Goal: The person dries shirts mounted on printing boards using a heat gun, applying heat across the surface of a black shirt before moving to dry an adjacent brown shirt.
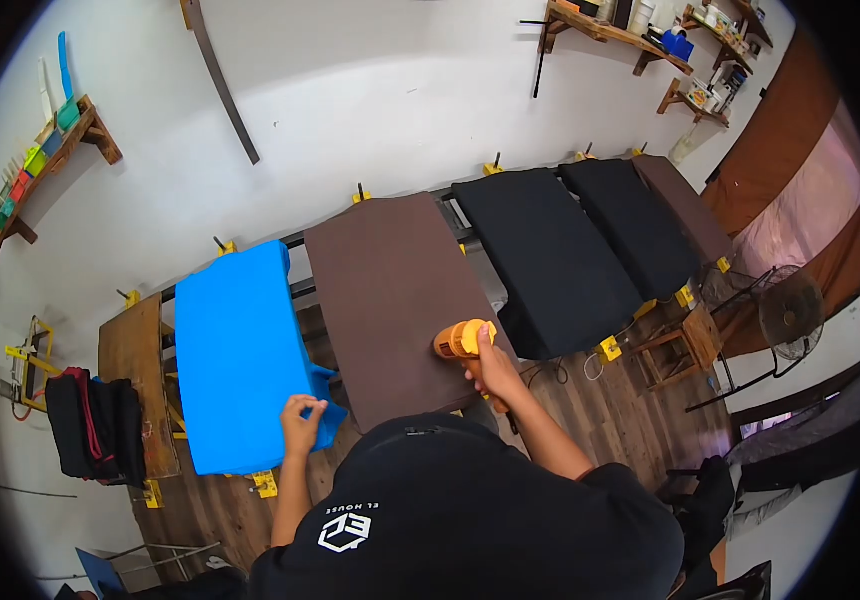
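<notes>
My right hand (493,368) is wrapped round the handle of a yellow-orange heat gun (463,341), held above the near right part of a brown shirt (400,300) stretched over a board. The tool's nozzle points left. To the left, my left hand (303,420) is raised at the near right corner of a bright blue shirt (240,350) on the neighbouring board. Its thumb and fingertips are drawn together, and anything between them is too small to make out.
Black shirts (550,260) cover boards to the right. A wooden stool (682,350) and a fan (788,312) stand beyond. At far left, folded dark clothes (95,425) lie by a bare wooden board (130,350). Shelves (610,30) hang on the wall.
</notes>
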Demonstrator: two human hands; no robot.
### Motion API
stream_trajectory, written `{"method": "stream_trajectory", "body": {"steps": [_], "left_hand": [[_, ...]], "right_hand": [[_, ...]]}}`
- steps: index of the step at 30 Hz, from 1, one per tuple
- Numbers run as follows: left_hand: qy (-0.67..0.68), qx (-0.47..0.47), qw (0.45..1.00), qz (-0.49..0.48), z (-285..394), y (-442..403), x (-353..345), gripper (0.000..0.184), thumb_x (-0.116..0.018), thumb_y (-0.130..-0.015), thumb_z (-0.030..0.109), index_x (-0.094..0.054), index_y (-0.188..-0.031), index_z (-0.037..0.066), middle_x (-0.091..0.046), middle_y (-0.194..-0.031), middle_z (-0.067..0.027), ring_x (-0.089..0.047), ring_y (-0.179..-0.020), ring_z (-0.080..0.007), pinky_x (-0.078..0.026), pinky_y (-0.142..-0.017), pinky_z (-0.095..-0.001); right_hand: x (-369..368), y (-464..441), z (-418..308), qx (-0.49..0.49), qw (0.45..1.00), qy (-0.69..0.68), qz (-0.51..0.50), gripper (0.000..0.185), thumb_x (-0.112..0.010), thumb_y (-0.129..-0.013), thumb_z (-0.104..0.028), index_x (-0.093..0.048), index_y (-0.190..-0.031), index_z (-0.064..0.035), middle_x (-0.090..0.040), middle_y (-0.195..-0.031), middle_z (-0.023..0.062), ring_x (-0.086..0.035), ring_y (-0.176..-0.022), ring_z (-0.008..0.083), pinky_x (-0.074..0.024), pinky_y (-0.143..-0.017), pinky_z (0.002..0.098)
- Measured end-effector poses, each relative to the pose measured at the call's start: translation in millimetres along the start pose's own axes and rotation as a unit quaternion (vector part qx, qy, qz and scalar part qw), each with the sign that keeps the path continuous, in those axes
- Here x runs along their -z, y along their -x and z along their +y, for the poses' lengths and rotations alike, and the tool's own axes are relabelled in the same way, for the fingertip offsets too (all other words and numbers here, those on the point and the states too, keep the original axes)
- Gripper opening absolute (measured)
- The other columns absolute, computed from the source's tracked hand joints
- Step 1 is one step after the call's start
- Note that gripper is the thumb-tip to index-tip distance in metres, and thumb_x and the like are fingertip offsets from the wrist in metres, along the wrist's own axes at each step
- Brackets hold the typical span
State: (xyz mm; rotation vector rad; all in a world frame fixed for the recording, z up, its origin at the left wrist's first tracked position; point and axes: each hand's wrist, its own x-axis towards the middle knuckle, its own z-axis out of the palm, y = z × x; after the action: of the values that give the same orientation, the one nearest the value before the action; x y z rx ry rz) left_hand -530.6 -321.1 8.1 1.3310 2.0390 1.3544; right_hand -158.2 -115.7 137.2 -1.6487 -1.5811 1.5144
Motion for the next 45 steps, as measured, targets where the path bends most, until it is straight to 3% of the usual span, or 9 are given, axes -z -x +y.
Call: {"method": "stream_trajectory", "body": {"steps": [3,17,19,28,31,36,38,41,45], "left_hand": [[-0.114,-0.016,0.992,-0.042,2.2,15.2,-18.3,0.029,-0.096,-0.073,0.023,-0.072,-0.083,0.01,-0.07,-0.098,-0.0063,-0.063,-0.1,-0.0308,-0.049,-0.089,-0.0432],[-0.307,-0.071,0.949,-0.024,-7.3,25.1,-42.5,0.017,-0.082,-0.082,0.021,-0.068,-0.078,0.013,-0.063,-0.106,-0.0038,-0.054,-0.111,-0.0319,-0.039,-0.095,-0.0481],[-0.308,-0.078,0.948,-0.029,-8.0,25.5,-41.8,0.016,-0.081,-0.082,0.021,-0.069,-0.078,0.012,-0.063,-0.106,-0.0039,-0.054,-0.111,-0.0317,-0.039,-0.095,-0.0481],[-0.295,-0.106,0.95,0.0,-7.4,31.4,-45.9,0.022,-0.085,-0.085,0.029,-0.076,-0.075,0.012,-0.062,-0.124,-0.0061,-0.052,-0.12,-0.0327,-0.039,-0.098,-0.0483],[-0.296,-0.102,0.95,-0.019,5.3,34.0,-43.7,0.018,-0.085,-0.086,0.028,-0.076,-0.083,0.013,-0.06,-0.128,-0.0088,-0.051,-0.124,-0.0338,-0.039,-0.099,-0.0488],[-0.181,-0.058,0.98,0.065,17.8,22.5,-71.0,0.018,-0.079,-0.092,0.017,-0.069,-0.104,0.01,-0.06,-0.129,-0.0145,-0.053,-0.123,-0.0389,-0.041,-0.103,-0.0513],[-0.132,-0.079,0.986,0.07,29.9,13.5,-84.9,0.015,-0.076,-0.095,0.015,-0.068,-0.105,0.007,-0.06,-0.13,-0.0167,-0.054,-0.122,-0.0405,-0.041,-0.106,-0.051],[-0.131,-0.111,0.985,0.004,54.4,4.8,-99.6,0.028,-0.075,-0.096,0.02,-0.067,-0.12,0.007,-0.06,-0.138,-0.017,-0.053,-0.13,-0.0399,-0.04,-0.11,-0.0502],[-0.169,-0.173,0.962,-0.125,61.3,1.7,-115.5,0.047,-0.077,-0.094,0.025,-0.065,-0.136,0.009,-0.056,-0.151,-0.0146,-0.046,-0.148,-0.0367,-0.035,-0.119,-0.051]], "right_hand": [[-7.2,0.8,5.7,0.048,0.996,0.078,-0.018,0.103,-0.018,-0.103,-0.085,-0.064,-0.07,0.0007,-0.065,-0.065,0.0105,-0.064,-0.053,0.0205,-0.0515,-0.051,0.0352],[22.1,0.4,23.8,-0.068,0.995,-0.071,-0.026,0.107,-0.01,-0.097,-0.091,-0.068,-0.095,-0.0007,-0.064,-0.07,0.0056,-0.059,-0.052,0.0149,-0.0492,-0.049,0.031],[28.3,3.7,24.3,0.016,0.996,0.074,0.044,0.106,-0.011,-0.099,-0.09,-0.067,-0.093,-0.0002,-0.064,-0.069,0.0065,-0.06,-0.052,0.0156,-0.05,-0.05,0.0316],[43.3,13.7,21.6,-0.028,0.995,0.013,0.092,0.103,-0.019,-0.104,-0.082,-0.07,-0.081,0.0043,-0.07,-0.07,0.0173,-0.074,-0.073,0.0353,-0.0546,-0.074,0.0492],[30.7,4.7,46.6,0.079,0.98,0.133,0.125,0.1,-0.02,-0.105,-0.082,-0.069,-0.083,0.0022,-0.066,-0.066,0.0112,-0.068,-0.06,0.0248,-0.0518,-0.06,0.0404],[2.3,2.2,56.4,0.094,0.968,0.196,0.128,0.098,-0.021,-0.107,-0.079,-0.069,-0.077,0.0023,-0.067,-0.062,0.0132,-0.069,-0.062,0.0283,-0.0533,-0.067,0.0446],[7.3,19.4,26.5,0.007,0.996,0.088,-0.015,0.097,-0.022,-0.108,-0.077,-0.069,-0.077,0.003,-0.068,-0.065,0.0164,-0.071,-0.066,0.0316,-0.0544,-0.07,0.0468],[-9.6,18.6,32.1,0.087,0.976,0.192,0.048,0.099,-0.025,-0.107,-0.076,-0.075,-0.081,0.0058,-0.073,-0.081,0.0306,-0.073,-0.094,0.0495,-0.0534,-0.087,0.0582],[8.2,26.4,10.6,0.054,0.988,0.142,0.007,0.098,-0.027,-0.108,-0.075,-0.077,-0.086,0.0053,-0.074,-0.086,0.0312,-0.072,-0.097,0.0504,-0.0524,-0.09,0.059]]}}
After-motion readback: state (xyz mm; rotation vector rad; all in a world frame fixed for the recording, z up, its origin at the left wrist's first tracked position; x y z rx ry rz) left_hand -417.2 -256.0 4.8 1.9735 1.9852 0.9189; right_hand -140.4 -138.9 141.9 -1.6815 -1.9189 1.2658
